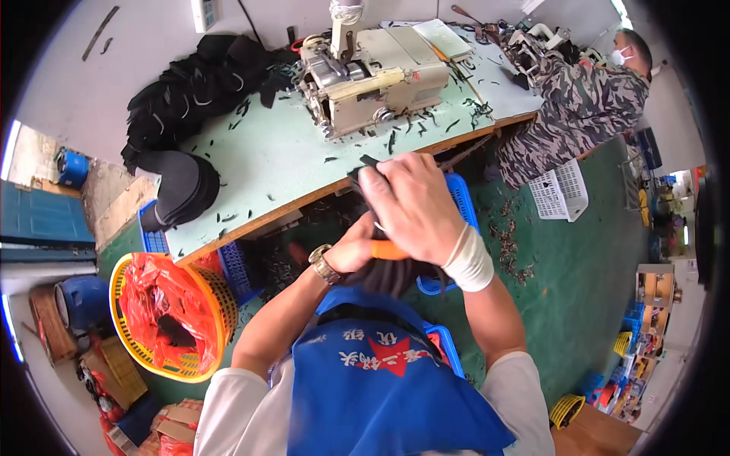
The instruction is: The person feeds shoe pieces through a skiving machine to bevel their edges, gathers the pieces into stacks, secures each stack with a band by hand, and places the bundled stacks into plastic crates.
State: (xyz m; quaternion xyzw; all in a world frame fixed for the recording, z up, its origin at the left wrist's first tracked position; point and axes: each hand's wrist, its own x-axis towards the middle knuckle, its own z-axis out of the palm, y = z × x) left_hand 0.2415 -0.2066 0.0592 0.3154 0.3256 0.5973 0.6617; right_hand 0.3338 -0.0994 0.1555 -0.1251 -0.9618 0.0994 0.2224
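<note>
My right hand point(414, 209), with a white band at its wrist, is closed over a dark fabric piece point(368, 162) in front of my chest. A black corner of the piece sticks out past the fingers. Just below it, my left hand point(351, 245), wearing a metal watch, is closed around the lower part of the same piece. Between the hands shows an orange thing point(388, 250), mostly hidden, its kind unclear. More dark fabric point(386, 278) hangs blurred beneath the hands, over my blue apron point(365, 380).
A sewing machine point(372, 80) stands on the pale table point(258, 163), among black scraps. Stacked black fabric pieces point(190, 95) lie left. A yellow basket point(125, 334) with red plastic stands lower left, a blue crate point(462, 199) under the table edge. A co-worker point(578, 99) sits right, near a white basket point(559, 190).
</note>
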